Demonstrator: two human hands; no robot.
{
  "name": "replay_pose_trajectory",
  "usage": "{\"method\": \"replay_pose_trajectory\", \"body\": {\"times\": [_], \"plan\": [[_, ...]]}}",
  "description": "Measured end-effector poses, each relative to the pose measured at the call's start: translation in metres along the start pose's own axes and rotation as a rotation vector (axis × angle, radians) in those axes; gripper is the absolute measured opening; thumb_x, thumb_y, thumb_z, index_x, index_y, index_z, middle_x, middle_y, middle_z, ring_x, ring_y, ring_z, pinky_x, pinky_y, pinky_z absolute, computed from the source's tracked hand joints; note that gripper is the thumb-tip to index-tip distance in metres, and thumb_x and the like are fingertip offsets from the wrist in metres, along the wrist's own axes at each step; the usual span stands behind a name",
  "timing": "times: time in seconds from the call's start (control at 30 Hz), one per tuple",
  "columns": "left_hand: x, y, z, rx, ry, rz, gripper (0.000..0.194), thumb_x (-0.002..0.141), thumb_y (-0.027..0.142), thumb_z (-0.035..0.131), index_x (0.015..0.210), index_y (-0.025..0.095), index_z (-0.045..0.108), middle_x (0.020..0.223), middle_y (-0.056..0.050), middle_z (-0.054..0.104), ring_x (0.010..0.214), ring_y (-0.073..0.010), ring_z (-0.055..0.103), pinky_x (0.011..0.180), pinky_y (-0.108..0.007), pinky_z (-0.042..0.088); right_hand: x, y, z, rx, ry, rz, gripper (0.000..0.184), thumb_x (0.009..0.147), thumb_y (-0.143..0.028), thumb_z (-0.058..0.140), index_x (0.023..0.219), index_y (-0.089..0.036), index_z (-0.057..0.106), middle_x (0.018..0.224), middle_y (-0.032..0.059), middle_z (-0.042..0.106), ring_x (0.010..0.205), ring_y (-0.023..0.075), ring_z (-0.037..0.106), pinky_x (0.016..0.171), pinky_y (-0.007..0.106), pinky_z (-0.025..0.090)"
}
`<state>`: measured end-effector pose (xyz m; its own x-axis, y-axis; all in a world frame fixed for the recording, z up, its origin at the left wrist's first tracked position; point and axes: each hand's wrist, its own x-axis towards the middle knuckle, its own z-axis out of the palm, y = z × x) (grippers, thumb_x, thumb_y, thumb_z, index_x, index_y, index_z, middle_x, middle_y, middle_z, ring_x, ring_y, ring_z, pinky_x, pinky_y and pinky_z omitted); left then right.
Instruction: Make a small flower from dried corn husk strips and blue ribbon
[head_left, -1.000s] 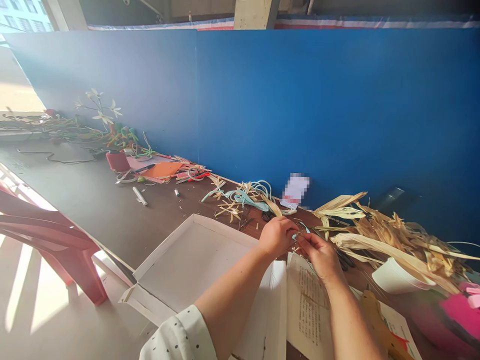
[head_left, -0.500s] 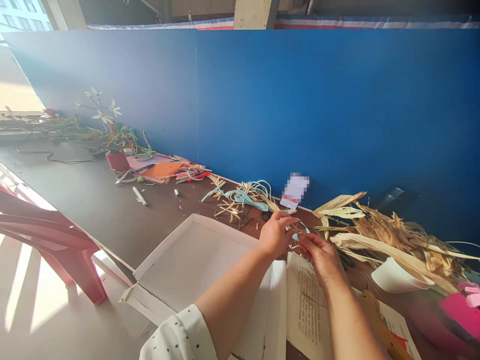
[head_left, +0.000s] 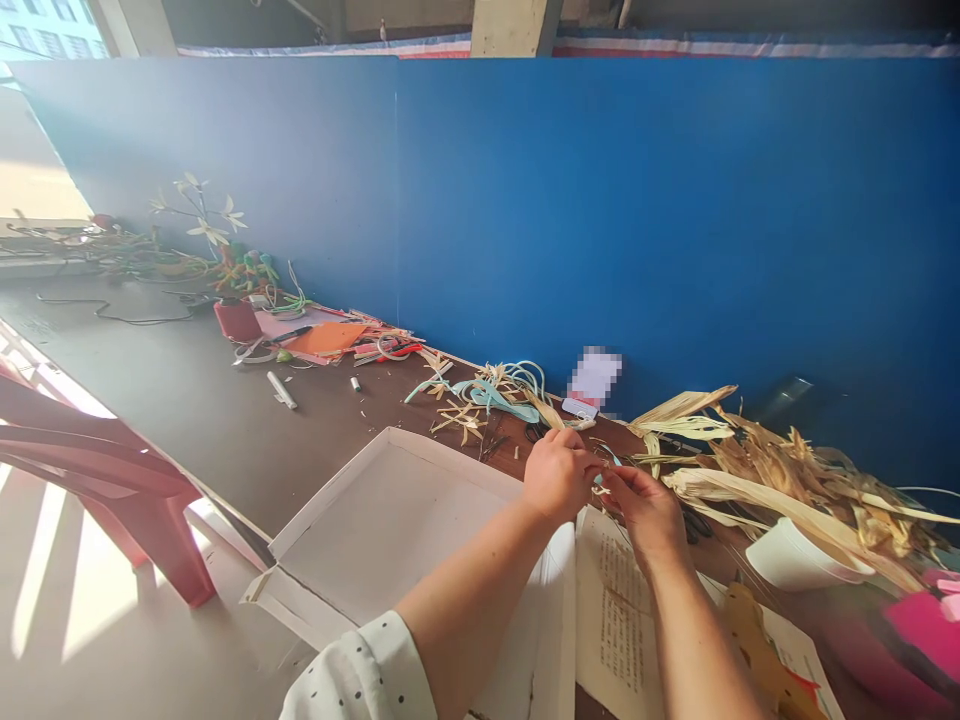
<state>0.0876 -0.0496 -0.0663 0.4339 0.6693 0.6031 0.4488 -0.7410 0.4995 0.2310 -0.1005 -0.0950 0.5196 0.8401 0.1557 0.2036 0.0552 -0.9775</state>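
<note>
My left hand and my right hand meet fingertip to fingertip over the table, just beyond the white box. Both are closed in a pinch on a thin light-blue strip, mostly hidden by the fingers. A bit of blue also shows above the right fingers. Dried corn husks lie to the right of my right hand. Left of my left hand are a tangle of light-blue ribbon and star-shaped husk pieces. Under my right wrist lies a printed booklet.
The shallow white box lies open under my left forearm. A white cup tilts by the husks, near a pink object. A phone-like card leans on the blue partition. A red chair stands at left.
The fingers of my left hand, more spread before, have closed in against the right fingertips. Less of the blue strip shows now. My right hand has barely shifted.
</note>
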Motion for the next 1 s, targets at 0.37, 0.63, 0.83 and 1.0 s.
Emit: {"method": "replay_pose_trajectory", "body": {"times": [0.37,0.63,0.83,1.0], "plan": [[0.002,-0.002,0.002,-0.022,0.015,-0.096,0.015,0.081,0.029,0.061,0.086,0.028,0.075,0.080,-0.003,0.058,0.079,-0.0173,0.049,0.074,-0.030,0.042,-0.006,-0.007,-0.001,-0.367,-0.002,-0.186,0.039,0.073,-0.054,0.061,0.092,-0.019,0.068,0.073,0.0055,0.067,0.067,0.0208,0.060,0.062,0.030,0.046],[0.001,0.000,0.000,0.002,-0.025,-0.035,0.016,0.082,0.026,0.059,0.085,0.023,0.074,0.081,-0.004,0.059,0.080,-0.0173,0.050,0.076,-0.030,0.042,-0.008,-0.007,-0.002,-0.520,0.028,-0.313,0.033,0.078,-0.047,0.055,0.094,-0.021,0.069,0.081,0.0066,0.069,0.070,0.0222,0.062,0.066,0.032,0.046],[-0.001,0.002,0.007,0.002,0.025,-0.019,0.016,0.080,0.022,0.056,0.080,0.019,0.072,0.084,-0.006,0.060,0.081,-0.0181,0.052,0.079,-0.031,0.044,-0.006,-0.008,0.001,-0.412,0.056,-0.178,0.031,0.071,-0.048,0.064,0.085,-0.020,0.070,0.071,0.0061,0.068,0.065,0.0222,0.062,0.061,0.032,0.047],[0.000,0.004,0.016,-0.184,0.048,-0.100,0.010,0.072,0.022,0.062,0.079,0.018,0.068,0.086,-0.004,0.060,0.085,-0.0172,0.054,0.080,-0.029,0.045,-0.003,-0.008,0.004,0.171,0.076,0.175,0.031,0.054,-0.038,0.078,0.076,-0.020,0.066,0.060,-0.0001,0.063,0.054,0.0160,0.057,0.055,0.028,0.051]]}}
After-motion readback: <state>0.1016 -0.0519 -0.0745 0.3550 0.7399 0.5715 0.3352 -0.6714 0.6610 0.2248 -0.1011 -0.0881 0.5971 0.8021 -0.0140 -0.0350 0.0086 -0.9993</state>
